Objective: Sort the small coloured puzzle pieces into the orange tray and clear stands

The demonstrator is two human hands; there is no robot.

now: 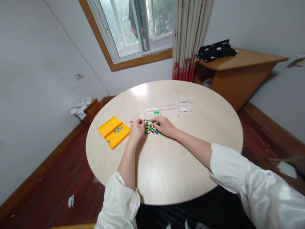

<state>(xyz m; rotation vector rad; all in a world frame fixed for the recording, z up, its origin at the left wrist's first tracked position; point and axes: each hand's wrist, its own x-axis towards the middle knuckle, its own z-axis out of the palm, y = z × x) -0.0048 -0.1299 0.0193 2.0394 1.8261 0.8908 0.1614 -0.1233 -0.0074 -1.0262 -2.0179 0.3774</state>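
A small heap of tiny plastic pieces (149,128), mostly dark brown and green with some blue and pale ones, lies on the round table. At its left edge is my left hand (137,128), its fingers curled together in a pinch; what they hold is too small to name. My right hand (166,126) reaches over the heap from the right, fingers bent and the thumb a little apart, tips at the pieces. Just behind the heap, a clear plastic compartment box (169,112) holds a few green pieces (156,112) in its left section.
An open yellow case (111,126) with several blue pieces (118,129) lies left of my left hand. A clear lid or tray (133,118) is partly behind that hand. The table (176,171) has a round edge. A wooden desk (247,60) with dark cloth stands back right.
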